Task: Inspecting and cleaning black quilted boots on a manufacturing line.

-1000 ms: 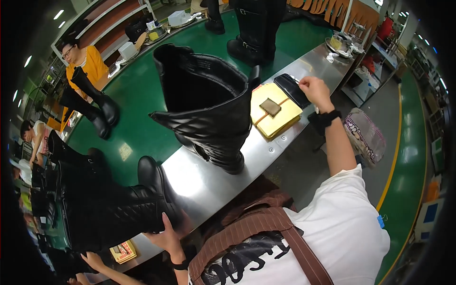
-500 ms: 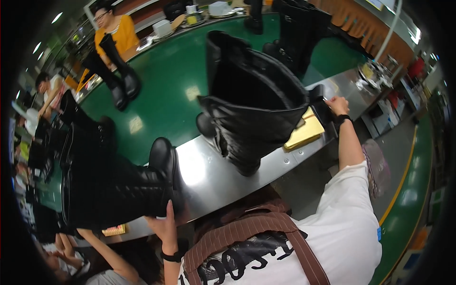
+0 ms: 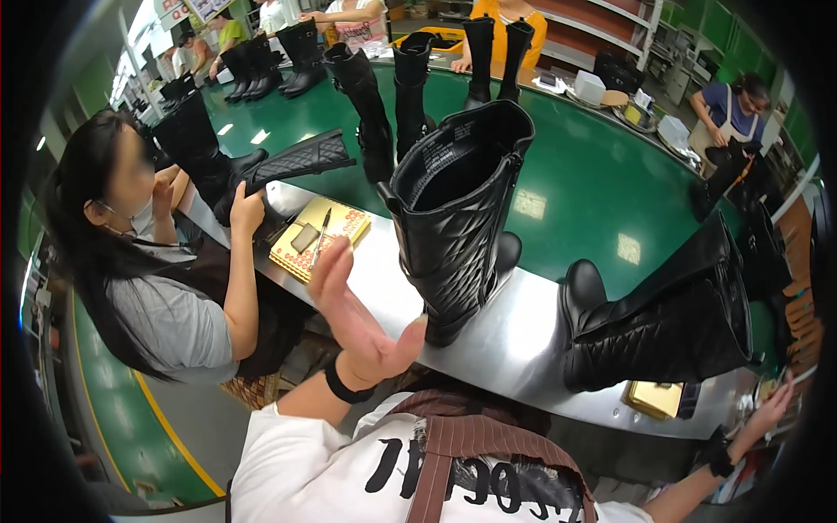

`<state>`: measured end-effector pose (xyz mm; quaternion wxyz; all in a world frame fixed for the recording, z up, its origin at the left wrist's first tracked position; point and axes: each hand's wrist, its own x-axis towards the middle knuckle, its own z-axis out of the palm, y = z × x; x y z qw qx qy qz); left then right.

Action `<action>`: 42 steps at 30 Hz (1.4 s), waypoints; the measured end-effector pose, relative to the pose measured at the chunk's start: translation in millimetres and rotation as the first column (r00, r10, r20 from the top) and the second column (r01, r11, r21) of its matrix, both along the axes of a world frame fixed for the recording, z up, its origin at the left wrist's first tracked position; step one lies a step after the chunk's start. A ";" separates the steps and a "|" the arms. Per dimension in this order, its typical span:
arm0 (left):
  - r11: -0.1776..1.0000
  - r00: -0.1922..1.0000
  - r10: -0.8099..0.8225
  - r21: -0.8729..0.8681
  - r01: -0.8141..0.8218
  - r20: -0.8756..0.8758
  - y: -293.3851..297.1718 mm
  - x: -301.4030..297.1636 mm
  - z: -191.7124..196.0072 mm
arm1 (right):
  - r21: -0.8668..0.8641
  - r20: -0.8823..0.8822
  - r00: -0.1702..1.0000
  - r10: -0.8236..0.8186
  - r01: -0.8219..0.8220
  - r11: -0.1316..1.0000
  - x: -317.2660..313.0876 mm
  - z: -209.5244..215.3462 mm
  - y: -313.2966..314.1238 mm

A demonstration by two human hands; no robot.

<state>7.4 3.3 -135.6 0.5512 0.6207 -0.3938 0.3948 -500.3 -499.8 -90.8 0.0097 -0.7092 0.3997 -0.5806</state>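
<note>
glossy black quilted boot [image 3: 458,235], open-topped, upright on the near metal strip [image 3: 527,305]; left hand [image 3: 362,329], beside it, and right hand [image 3: 769,411], at right, with fingers apart; far yellow crate [image 3: 449,49], dark contents indistinct.

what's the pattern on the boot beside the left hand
Black diamond quilting on the boot shaft, shown in head view.

Tabletop [image 3: 567,218] was green, bright metal strip [image 3: 532,322] along near edge. Quilted black boot [image 3: 453,248] stood on the strip, second black boot [image 3: 654,331] right of it. Patterned yellow pad [image 3: 346,225] lay left, gold block [image 3: 652,399] right. More black boots [image 3: 364,113] stood across the green.
</note>
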 end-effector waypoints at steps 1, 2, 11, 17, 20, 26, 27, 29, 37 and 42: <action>0.999 0.997 0.046 0.010 -0.047 0.066 -1.0 0.9 20.2 | 0.098 0.092 0.974 0.207 -0.216 0.971 26.4 29.7 40.0; 0.988 0.979 0.119 0.081 -0.134 0.164 -1.6 1.9 40.2 | 0.153 0.070 0.968 0.241 -0.249 0.956 53.3 51.7 83.7; 0.924 0.964 0.238 0.279 -0.262 0.116 -43.9 -15.2 109.2 | 0.128 -0.195 0.683 0.704 -0.694 0.708 260.7 126.9 296.5; 0.977 0.951 0.147 0.112 -0.183 0.272 -61.1 -15.7 101.1 | 0.240 -0.356 0.674 0.647 -0.603 0.761 329.6 158.6 323.4; 0.988 0.964 0.099 0.093 -0.126 0.247 -64.5 -18.6 97.1 | 0.205 -0.375 0.604 0.703 -0.686 0.698 351.7 156.9 314.5; 0.989 0.950 0.098 0.080 -0.127 0.295 -68.8 -16.0 93.2 | 0.297 -0.368 0.549 0.750 -0.695 0.655 368.9 150.9 308.3; 0.990 0.950 0.094 0.071 -0.121 0.297 -69.6 -15.8 92.7 | 0.303 -0.380 0.540 0.751 -0.695 0.652 371.0 150.5 308.0; 0.988 0.936 0.105 0.075 -0.138 0.336 -70.9 -16.1 91.4 | 0.309 -0.392 0.529 0.753 -0.695 0.649 375.6 149.0 306.2; 0.983 0.934 0.129 0.079 -0.164 0.333 -74.0 -21.2 88.5 | 0.269 -0.496 0.476 0.726 -0.711 0.650 386.4 152.8 301.2; 0.980 0.935 0.146 0.081 -0.181 0.323 -73.8 -21.0 88.0 | 0.320 -0.445 0.534 0.718 -0.654 0.685 374.9 176.1 312.2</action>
